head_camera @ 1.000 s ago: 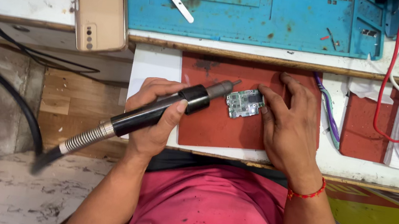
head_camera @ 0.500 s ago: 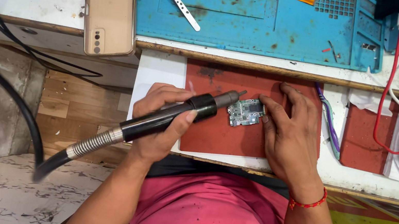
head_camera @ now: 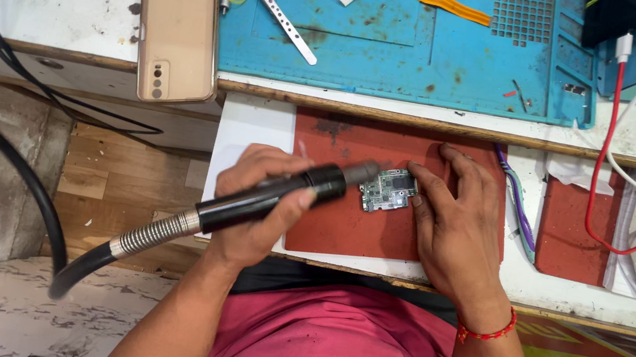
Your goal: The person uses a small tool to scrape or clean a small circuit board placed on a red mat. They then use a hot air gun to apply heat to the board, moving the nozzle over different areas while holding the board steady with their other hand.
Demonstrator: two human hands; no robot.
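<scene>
Centrally in the frame, the left hand (head_camera: pixel 260 208) is wrapped around a black rotary handpiece (head_camera: pixel 274 197), its tip touching the small circuit board (head_camera: pixel 388 189). The right hand (head_camera: pixel 457 223) lies flat, fingers pinning the board's right edge without gripping it. The board sits near the upper middle of a red mat (head_camera: pixel 344 232), with bare mat below it. Above, past the tabletop's (head_camera: pixel 77 4) wooden edge, a blue work mat (head_camera: pixel 436 46) spans the upper frame; a phone (head_camera: pixel 179 22) lies at upper left.
</scene>
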